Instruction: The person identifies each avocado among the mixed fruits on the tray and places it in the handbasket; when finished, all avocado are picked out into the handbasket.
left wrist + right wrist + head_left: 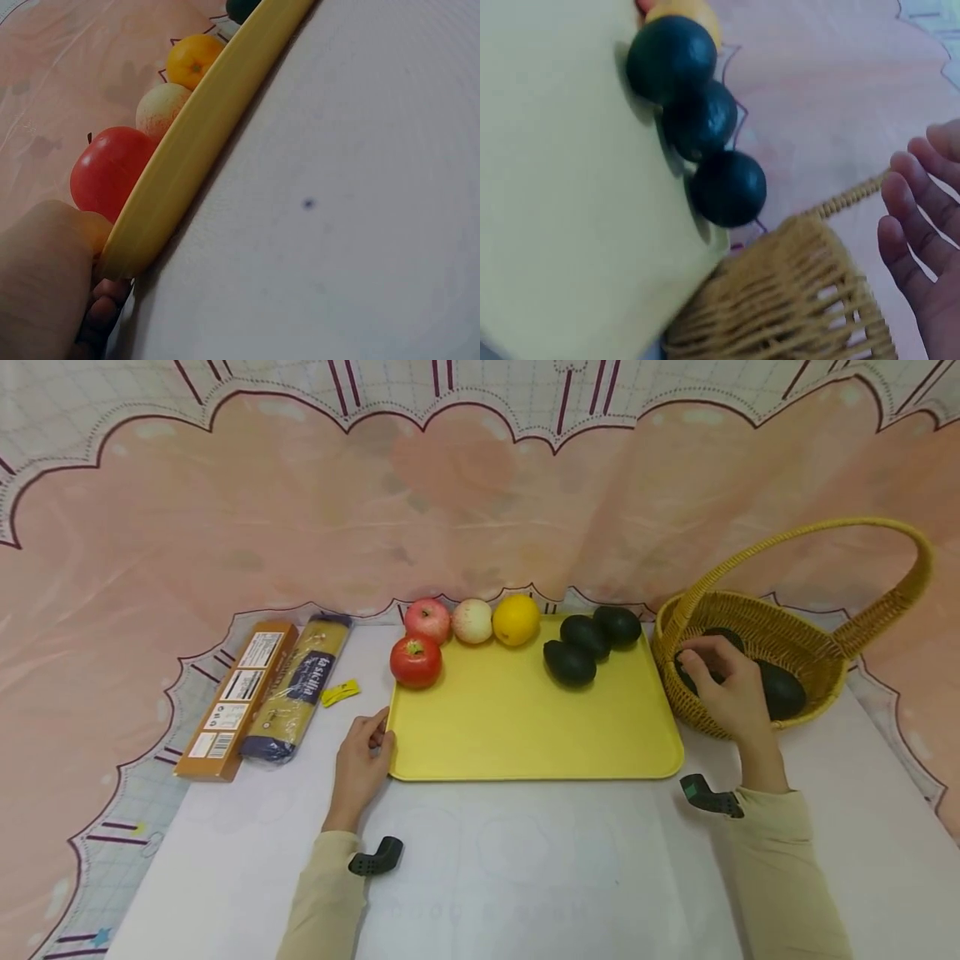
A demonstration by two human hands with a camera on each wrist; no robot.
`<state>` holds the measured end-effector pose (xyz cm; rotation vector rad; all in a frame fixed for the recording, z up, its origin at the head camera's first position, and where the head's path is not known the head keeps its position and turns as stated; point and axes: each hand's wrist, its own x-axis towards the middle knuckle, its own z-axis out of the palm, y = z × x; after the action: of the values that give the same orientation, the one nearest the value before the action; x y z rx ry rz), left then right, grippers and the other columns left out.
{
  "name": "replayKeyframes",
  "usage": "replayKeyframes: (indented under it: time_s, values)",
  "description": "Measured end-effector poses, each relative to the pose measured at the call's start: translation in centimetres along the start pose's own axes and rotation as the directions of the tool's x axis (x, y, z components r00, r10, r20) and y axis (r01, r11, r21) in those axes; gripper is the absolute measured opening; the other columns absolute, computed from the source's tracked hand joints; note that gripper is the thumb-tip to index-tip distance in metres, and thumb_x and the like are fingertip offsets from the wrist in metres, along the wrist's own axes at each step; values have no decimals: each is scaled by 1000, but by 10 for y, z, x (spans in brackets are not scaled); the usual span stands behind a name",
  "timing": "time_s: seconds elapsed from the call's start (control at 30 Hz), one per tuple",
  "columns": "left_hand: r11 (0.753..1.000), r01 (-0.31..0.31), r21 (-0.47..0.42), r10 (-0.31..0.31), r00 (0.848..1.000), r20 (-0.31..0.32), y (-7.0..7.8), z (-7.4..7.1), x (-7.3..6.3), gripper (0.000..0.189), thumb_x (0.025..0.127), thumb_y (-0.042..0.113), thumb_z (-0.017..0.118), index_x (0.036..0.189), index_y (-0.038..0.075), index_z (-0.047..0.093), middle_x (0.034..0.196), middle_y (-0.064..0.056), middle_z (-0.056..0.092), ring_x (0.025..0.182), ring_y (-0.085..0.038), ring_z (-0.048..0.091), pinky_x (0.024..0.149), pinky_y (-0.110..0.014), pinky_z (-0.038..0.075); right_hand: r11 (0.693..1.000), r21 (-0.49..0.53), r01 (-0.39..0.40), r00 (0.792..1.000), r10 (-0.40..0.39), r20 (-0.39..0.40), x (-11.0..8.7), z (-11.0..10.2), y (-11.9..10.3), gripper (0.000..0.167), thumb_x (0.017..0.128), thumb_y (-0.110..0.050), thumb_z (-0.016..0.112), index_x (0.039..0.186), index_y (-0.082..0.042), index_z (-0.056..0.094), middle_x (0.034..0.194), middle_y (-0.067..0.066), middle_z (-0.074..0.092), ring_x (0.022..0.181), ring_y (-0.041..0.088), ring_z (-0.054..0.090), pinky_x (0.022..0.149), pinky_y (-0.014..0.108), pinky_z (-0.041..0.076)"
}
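My left hand [363, 768] grips the near left edge of a yellow tray [525, 735]; in the left wrist view the thumb lies at the tray's rim [176, 180] and the fingers curl beneath. Three dark green avocados [570, 664] lie at the tray's back right. Over the wicker basket [678, 697] is my right hand [727, 685], its fingers bent loosely. In the right wrist view those fingers [900, 195] have nothing between them. Inside the basket are more avocados [782, 689], partly hidden by the hand.
Along the tray's back left sit a red fruit [416, 661], a pink apple [427, 620], a pale peach [472, 622] and an orange [516, 619]. Left of the tray lie a brown box [236, 702], a pasta packet [300, 689] and a small yellow sachet [341, 692]. The basket's handle [810, 531] arches high.
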<state>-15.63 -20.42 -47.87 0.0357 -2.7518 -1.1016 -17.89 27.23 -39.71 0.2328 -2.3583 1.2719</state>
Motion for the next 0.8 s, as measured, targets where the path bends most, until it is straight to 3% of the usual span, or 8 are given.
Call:
replayKeyframes:
  time_s: [0.1, 0.23, 0.33, 0.43, 0.67, 0.8]
  values:
    - [1000, -3, -4, 3, 1000, -5, 0, -1, 0, 40, 93, 13, 55, 133, 7, 54, 100, -8, 51, 85, -19, 48, 75, -31, 40, 999, -16, 42, 998, -41, 38, -2, 7, -17, 18, 91, -5, 58, 105, 5, 63, 89, -15, 61, 78, -10, 54, 74, 7, 40]
    - [1000, -3, -8, 3, 1000, -7, -1, -1, 0, 40, 93, 12, 55, 133, 7, 53, 100, -7, 51, 85, -19, 48, 76, -32, 40, 996, -33, 83, 992, -79, 93, -4, 18, -37, 15, 90, -2, 59, 101, 7, 63, 88, 8, 65, 77, -9, 54, 74, 7, 40]
    - [1000, -6, -10, 6, 1000, -8, -1, -1, 0, 40, 93, 12, 55, 133, 7, 53, 99, -7, 51, 85, -19, 48, 76, -33, 40, 995, -16, 100, 987, -98, 127, -4, 27, -32, 14, 88, 1, 60, 102, 5, 64, 89, 16, 65, 78, -10, 54, 76, 6, 41]
    - [1000, -11, -14, 11, 1000, -9, -1, -1, 0, 40, 93, 12, 55, 133, 7, 54, 99, -8, 51, 84, -19, 48, 76, -33, 41, 994, -5, 109, 983, -107, 151, -2, 36, -15, 15, 88, -2, 61, 103, 1, 65, 91, 13, 66, 78, -8, 54, 76, 6, 42]
    - [1000, -10, -4, 10, 1000, 1, 1, -2, 0, 40, 93, 12, 54, 133, 6, 53, 99, -7, 51, 84, -19, 48, 76, -33, 41, 997, -32, 65, 974, -56, 218, -2, 54, -15, 19, 89, -6, 63, 107, 0, 63, 97, 14, 66, 84, -5, 52, 75, 8, 42]
    - [1000, -25, -5, 25, 1000, -6, -1, -2, -1, 40, 93, 12, 55, 132, 6, 54, 99, -7, 52, 83, -18, 48, 74, -31, 40, 997, -52, 55, 969, -41, 243, 1, 65, -10, 21, 89, -13, 64, 106, -3, 63, 97, 10, 65, 86, 6, 55, 74, 20, 47]
